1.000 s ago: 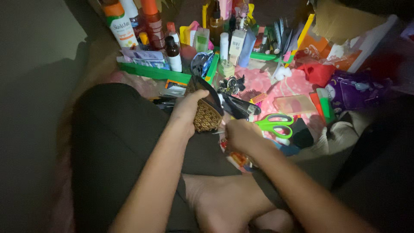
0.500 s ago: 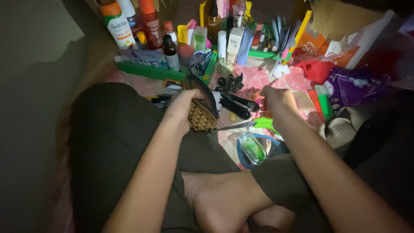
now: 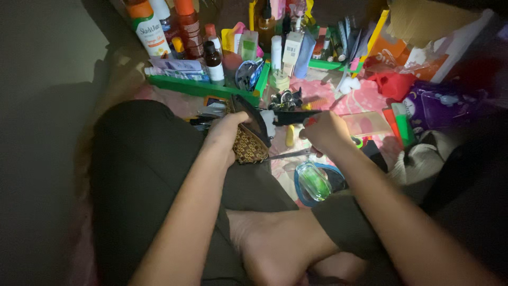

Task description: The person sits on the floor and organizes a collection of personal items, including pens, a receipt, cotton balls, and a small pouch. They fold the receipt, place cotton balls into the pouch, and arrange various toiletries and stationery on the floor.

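Pouch (image 3: 250, 142) in left hand (image 3: 226, 132)

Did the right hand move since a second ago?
Yes. The right hand went up and to the right, away from the knee. It now holds a black thing beside the woven pouch, which the left hand holds.
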